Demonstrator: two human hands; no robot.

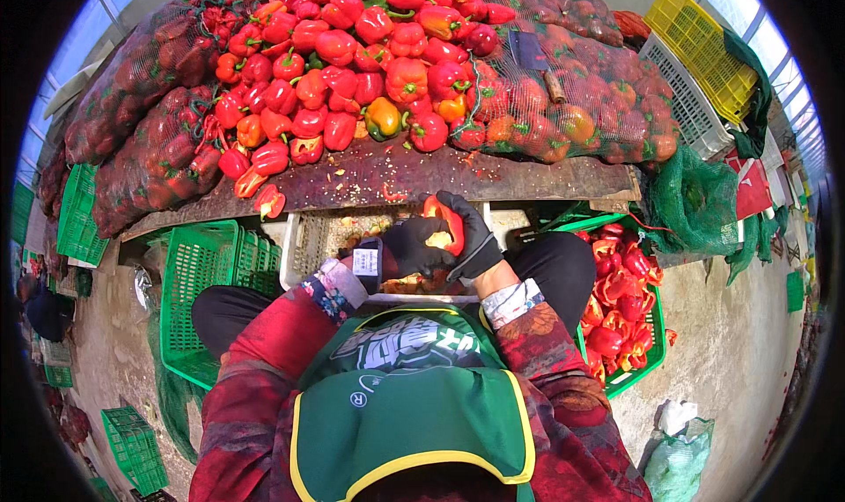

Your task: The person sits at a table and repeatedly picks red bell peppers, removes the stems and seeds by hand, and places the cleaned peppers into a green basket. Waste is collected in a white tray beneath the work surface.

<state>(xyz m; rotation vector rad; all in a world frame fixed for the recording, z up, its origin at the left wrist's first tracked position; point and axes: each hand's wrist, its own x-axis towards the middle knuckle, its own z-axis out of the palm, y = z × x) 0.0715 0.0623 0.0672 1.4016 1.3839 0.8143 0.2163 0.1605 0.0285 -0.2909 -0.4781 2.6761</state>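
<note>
Both hands wear dark gloves and meet over a white plastic crate (pixel 292 251) on the ground in front of me. My right hand (pixel 474 238) is closed round an opened red bell pepper (pixel 449 221), its pale core showing. My left hand (pixel 417 244) touches the pepper's near left side with curled fingers; whether it grips the pepper or something else is hidden. Pepper scraps (pixel 416 284) lie in the crate beneath. Behind it, whole red peppers (pixel 337 46) are heaped on a stained wooden board (pixel 370 172). A cut pepper piece (pixel 270 201) sits at the board's front edge.
Mesh sacks of peppers (pixel 148 59) flank the heap; a cleaver (pixel 528 51) lies on the right sack. Green crates (pixel 198 290) stand at left, and a green crate of opened peppers (pixel 620 304) at right. A green mesh bag (pixel 693 198) hangs by the board's right end.
</note>
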